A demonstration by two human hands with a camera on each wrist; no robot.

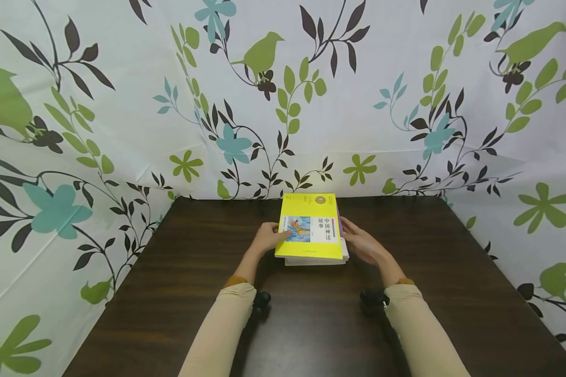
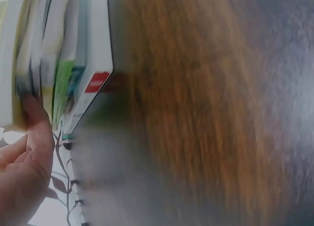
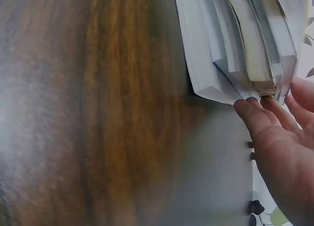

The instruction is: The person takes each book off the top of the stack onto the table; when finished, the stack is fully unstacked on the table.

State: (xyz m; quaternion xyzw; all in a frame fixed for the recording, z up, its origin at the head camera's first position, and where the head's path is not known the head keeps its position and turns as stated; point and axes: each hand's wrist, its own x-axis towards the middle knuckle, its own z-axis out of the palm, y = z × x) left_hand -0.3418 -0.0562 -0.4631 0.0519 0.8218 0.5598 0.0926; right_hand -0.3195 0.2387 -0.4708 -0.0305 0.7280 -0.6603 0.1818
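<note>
A yellow paperback book [image 1: 306,205] with a blue picture and Chinese characters on its cover lies on top of a stack of books [image 1: 313,261]. My left hand [image 1: 265,238] is at the stack's left side, thumb over the yellow cover and fingers at the edge beneath, pinching that book. On the other side, the straight fingers of my right hand [image 1: 364,245] touch the ends of the books. The left wrist view shows several spines [image 2: 64,84], one green, and a red label on the lowest book. Page edges [image 3: 198,59] face the right wrist camera.
The stack stands toward the back of a dark brown wooden table [image 1: 311,324]. A white cloth [image 1: 137,120] printed with birds, leaves and flowers hangs behind and beside the table. Black devices [image 1: 262,300] sit at both wrists.
</note>
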